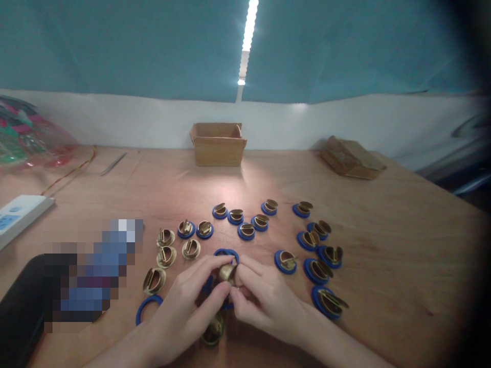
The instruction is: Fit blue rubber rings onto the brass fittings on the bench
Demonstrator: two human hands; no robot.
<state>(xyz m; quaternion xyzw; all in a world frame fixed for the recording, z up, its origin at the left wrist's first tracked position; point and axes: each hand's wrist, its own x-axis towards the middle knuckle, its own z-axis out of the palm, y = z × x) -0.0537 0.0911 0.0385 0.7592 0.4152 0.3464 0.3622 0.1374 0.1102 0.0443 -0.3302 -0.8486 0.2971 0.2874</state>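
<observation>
My left hand and my right hand meet at the near middle of the wooden table. Both pinch one small brass fitting between fingertips. A blue rubber ring lies just beyond the fingers. Another loose blue ring lies left of my left wrist. Several brass fittings seated in blue rings spread in an arc ahead and to the right. Several bare brass fittings lie to the left. One more brass piece sits under my hands.
An open cardboard box stands at the back middle, a flattened carton at the back right. A white power strip and a wire lie at the left, a black object at the near left, tweezers farther back.
</observation>
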